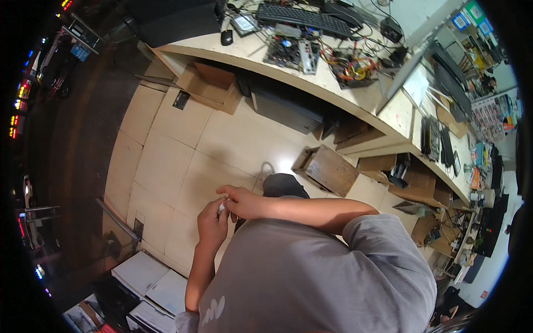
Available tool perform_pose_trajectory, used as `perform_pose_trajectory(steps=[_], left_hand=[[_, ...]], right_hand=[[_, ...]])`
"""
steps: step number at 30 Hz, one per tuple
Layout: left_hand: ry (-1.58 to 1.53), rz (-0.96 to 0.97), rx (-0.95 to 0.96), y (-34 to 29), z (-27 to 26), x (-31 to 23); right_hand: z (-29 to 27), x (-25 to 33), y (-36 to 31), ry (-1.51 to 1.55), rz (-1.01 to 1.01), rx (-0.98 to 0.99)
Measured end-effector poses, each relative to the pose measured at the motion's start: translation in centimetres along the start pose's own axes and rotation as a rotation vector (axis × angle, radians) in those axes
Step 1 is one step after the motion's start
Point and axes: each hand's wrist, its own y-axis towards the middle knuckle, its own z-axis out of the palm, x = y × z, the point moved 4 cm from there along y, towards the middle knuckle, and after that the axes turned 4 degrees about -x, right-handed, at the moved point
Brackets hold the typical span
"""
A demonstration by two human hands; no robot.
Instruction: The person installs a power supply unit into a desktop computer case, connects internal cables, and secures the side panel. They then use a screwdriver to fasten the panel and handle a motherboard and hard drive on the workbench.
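Note:
My left hand (pixel 210 223) and my right hand (pixel 247 203) meet in front of my body, above the tiled floor. Between them shows a small white object (pixel 222 207), too small and too covered by fingers to name. The left fingers are closed round it from the left. My right hand comes across from the right and its lower fingers press at the same white object, while the forefinger points out to the left. Just beyond the right wrist is a dark rounded shape (pixel 284 186), partly hidden by my forearm.
A long workbench (pixel 355 100) carries a keyboard (pixel 302 20), a mouse (pixel 226 38), circuit boards (pixel 291 51) and tangled cables (pixel 352 66). Beneath it stand a cardboard box (pixel 211 87) and a wooden stool (pixel 332 169). White boxes (pixel 141 272) sit at lower left, near a metal bar (pixel 117 220).

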Motion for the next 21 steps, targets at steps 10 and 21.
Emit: perform_pose_trajectory(steps=[10, 21], left_hand=[[-0.609, -0.421, -0.017, 10.2, -5.0, 7.2], [-0.787, -0.334, 0.455, 23.2, -14.1, 13.9]], right_hand=[[0.1, 9.5, 10.4, -0.56, -0.513, -0.026], [3.7, 14.6, 24.7, -0.664, -0.535, -0.302]])
